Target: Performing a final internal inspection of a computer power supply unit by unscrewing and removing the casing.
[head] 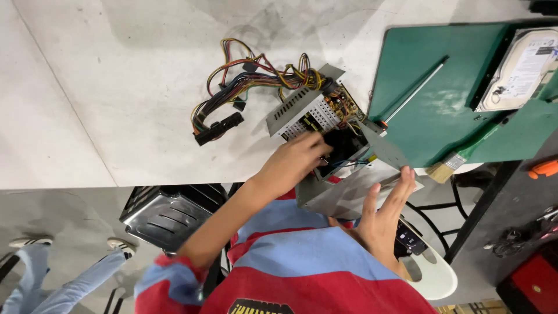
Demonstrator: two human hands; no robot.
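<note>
**Opened power supply unit at the table edge, worked by two bare hands.**
The left hand (pixel 293 161) reaches into the grey metal power supply case (pixel 325 125), fingers curled together among the internal parts; whether they grip anything cannot be told. The right hand (pixel 383 212) is spread open, fingers apart, fingertips touching the loose metal cover (pixel 349 195) just below the case. A bundle of coloured cables (pixel 244 87) trails from the case across the pale table (pixel 87 87). A long screwdriver (pixel 415 90) and a hard drive (pixel 523 70) lie on the green mat (pixel 442 122).
</note>
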